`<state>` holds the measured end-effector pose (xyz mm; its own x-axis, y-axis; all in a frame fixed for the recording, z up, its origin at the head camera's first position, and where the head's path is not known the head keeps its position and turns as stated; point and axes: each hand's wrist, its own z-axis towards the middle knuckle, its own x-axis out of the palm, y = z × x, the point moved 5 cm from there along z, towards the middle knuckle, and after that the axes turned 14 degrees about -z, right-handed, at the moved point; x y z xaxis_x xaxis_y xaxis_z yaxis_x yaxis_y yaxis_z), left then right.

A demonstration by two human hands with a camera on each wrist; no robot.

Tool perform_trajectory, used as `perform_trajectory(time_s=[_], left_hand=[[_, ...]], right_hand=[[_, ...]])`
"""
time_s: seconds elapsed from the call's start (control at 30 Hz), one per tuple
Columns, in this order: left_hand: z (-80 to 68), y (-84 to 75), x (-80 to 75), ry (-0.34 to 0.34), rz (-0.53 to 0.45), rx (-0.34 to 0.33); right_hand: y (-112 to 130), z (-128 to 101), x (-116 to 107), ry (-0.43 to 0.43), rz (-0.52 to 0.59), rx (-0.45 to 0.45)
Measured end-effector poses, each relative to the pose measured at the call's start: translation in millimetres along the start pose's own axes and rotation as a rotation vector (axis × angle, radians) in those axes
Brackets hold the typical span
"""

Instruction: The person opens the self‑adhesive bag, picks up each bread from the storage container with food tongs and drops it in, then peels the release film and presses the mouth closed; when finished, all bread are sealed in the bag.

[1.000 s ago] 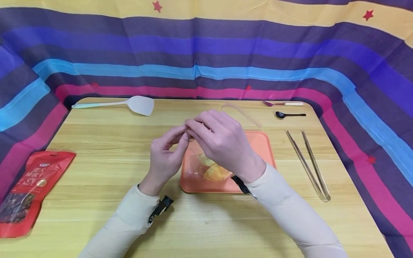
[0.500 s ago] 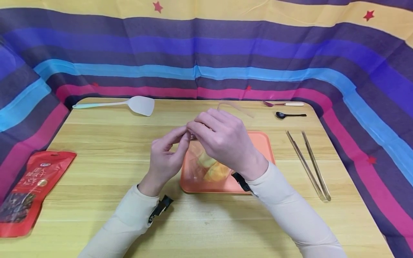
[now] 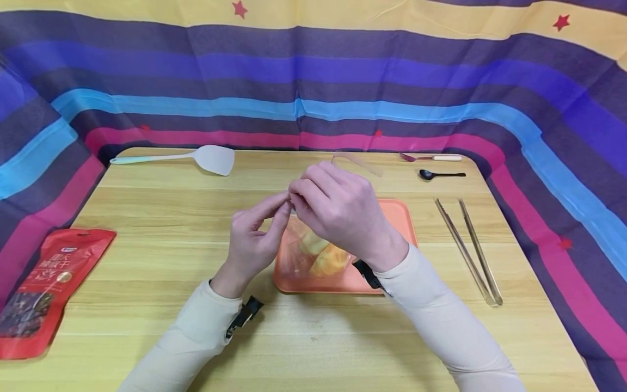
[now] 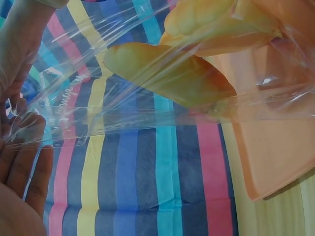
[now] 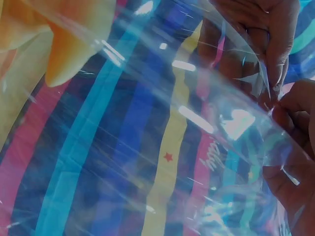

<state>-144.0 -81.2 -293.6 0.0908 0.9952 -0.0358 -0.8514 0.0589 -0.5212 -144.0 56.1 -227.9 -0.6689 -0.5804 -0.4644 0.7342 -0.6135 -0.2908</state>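
Both your hands meet above the far edge of the orange tray (image 3: 399, 218). Your left hand (image 3: 254, 237) and right hand (image 3: 338, 209) each pinch the top edge of a clear plastic bag (image 3: 306, 247), fingertips almost touching. The bag hangs down over the tray with yellow food pieces (image 4: 172, 73) inside. Compared with a second ago, your right hand has crept slightly rightward and the loose strip (image 3: 357, 161) behind it has shifted; the bag's mouth may be starting to part, though the wrist views are too crowded to confirm. Tongs (image 3: 467, 250) lie right of the tray, a red pouch (image 3: 44, 288) far left.
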Motion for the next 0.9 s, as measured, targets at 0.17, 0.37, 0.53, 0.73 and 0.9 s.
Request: perform_trajectory(time_s=[0.17, 0.37, 0.53, 0.73, 0.9], left_hand=[[-0.4, 0.3, -0.3, 0.015, -0.004, -0.002], [-0.7, 0.8, -0.2, 0.010, -0.025, -0.004], [0.2, 1.7, 1.3, -0.014, -0.034, 0.004], [1.5, -0.5, 3.8, -0.013, -0.068, 0.015], [1.2, -1.6, 3.1, -0.016, -0.092, 0.000]], right_hand=[[-3, -3, 3, 0.025, 0.046, 0.025], [-6, -7, 5, 0.028, 0.106, 0.065], [-8, -9, 6, 0.024, 0.116, 0.099], [-16, -9, 3, -0.006, 0.095, 0.145], [-28, -11, -5, -0.055, 0.119, 0.248]])
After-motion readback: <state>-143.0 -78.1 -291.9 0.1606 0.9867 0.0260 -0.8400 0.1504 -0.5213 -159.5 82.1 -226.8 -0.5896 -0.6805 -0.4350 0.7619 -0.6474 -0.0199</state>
